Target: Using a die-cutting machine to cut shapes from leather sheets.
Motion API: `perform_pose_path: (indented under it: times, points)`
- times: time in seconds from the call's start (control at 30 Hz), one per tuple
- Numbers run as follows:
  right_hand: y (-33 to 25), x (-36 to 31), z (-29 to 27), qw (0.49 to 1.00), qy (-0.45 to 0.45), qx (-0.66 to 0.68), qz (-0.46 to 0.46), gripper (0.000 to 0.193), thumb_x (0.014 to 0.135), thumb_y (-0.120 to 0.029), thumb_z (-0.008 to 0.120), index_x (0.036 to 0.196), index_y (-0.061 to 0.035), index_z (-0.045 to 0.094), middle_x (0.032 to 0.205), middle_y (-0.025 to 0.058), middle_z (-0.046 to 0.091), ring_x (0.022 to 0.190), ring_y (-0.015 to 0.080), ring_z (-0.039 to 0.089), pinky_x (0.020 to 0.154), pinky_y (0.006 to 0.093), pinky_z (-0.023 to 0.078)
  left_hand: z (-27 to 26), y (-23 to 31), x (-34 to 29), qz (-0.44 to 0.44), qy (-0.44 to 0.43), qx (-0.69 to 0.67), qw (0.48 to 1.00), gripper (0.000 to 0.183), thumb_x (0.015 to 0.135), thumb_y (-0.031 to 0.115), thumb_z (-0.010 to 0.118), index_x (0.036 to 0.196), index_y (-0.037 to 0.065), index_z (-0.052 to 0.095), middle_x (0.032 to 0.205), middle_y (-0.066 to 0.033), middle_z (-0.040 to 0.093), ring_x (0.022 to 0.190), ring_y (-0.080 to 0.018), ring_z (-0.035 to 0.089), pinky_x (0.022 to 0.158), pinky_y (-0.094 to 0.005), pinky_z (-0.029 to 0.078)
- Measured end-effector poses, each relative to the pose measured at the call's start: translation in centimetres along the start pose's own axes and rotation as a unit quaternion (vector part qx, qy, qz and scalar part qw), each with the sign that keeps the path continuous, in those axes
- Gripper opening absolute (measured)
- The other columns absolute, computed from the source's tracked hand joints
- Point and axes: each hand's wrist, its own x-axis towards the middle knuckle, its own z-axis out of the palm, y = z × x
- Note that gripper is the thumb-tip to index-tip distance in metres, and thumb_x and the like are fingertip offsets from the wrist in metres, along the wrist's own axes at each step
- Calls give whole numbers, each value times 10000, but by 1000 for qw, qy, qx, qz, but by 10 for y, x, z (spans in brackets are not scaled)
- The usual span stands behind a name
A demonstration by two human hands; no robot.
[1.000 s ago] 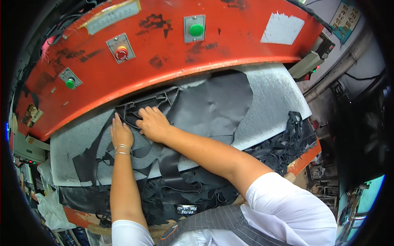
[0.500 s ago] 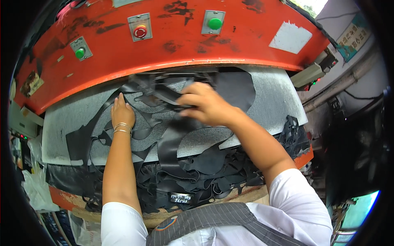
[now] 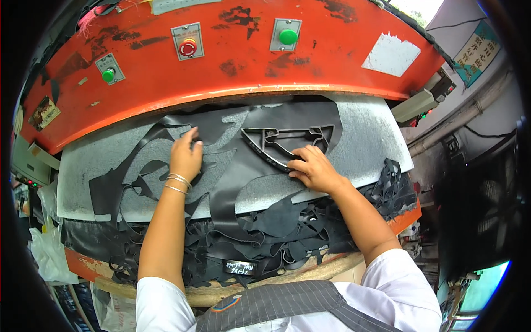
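A dark, curved cutting die (image 3: 255, 145) of metal strip with inner cross bars lies on a sheet of black leather (image 3: 287, 115). My right hand (image 3: 317, 170) grips its near right edge, thumb and fingers bent over the rim. To the left, my left hand (image 3: 186, 157) is open, its fingers slightly apart, over the cut-out strips of leather. Bits of leather beneath that hand are hidden, and I cannot tell how firmly it rests there. The leather lies on a grey-white cutting board (image 3: 365, 130), with curved strips (image 3: 103, 193) trailing to the left.
Behind the board rises an orange press head (image 3: 238, 63) with a red button (image 3: 187, 47) and green buttons (image 3: 287, 37). Black leather scraps (image 3: 282, 218) heap along the near edge, with a small dark block (image 3: 240, 268) among them. A plastic bag (image 3: 51, 252) hangs at left.
The blurred die has come to rest on the solid leather, farther right and nearer me. My right hand moved right and down with it; my left hand shifted right.
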Motion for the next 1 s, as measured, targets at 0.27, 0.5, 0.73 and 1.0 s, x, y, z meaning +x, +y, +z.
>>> perform_pose_path:
  times: [0.27, 0.5, 0.73, 1.0]
  points:
    - [1, 11, 17, 999, -22, 1, -43, 231, 768, -190, 731, 978, -109, 680, 1124, 111, 604, 1064, 307, 538, 904, 419, 442, 50, 29, -9, 70, -69, 65, 993, 574, 877, 159, 584, 1423, 72, 429, 1330, -148, 581, 1358, -283, 415, 1163, -439, 236]
    - [15, 1, 14, 996, 63, -28, 64, 629, 677, -289, 825, 1242, -155, 584, 1319, 183, 493, 1249, 381, 436, 1086, 484, 339, 59, 26, -7, 113, -42, 115, 986, 541, 882, 151, 565, 1411, 103, 461, 1340, -99, 582, 1358, -264, 417, 1161, -431, 241]
    - [30, -29, 31, 947, 46, -16, 317, 946, 633, -523, 832, 1413, -162, 437, 1470, 330, 316, 1420, 462, 233, 1152, 525, 208, 57, 31, -4, 110, -50, 97, 988, 538, 882, 149, 568, 1408, 112, 466, 1334, -71, 594, 1354, -229, 427, 1164, -429, 233]
    - [35, -27, 39, 966, 137, -46, 214, 680, 633, -530, 816, 1082, -65, 606, 1268, 328, 538, 1270, 475, 454, 1075, 520, 351, 52, 30, -1, 124, -69, 105, 984, 574, 878, 134, 584, 1433, 115, 438, 1358, -89, 578, 1379, -226, 404, 1171, -435, 199]
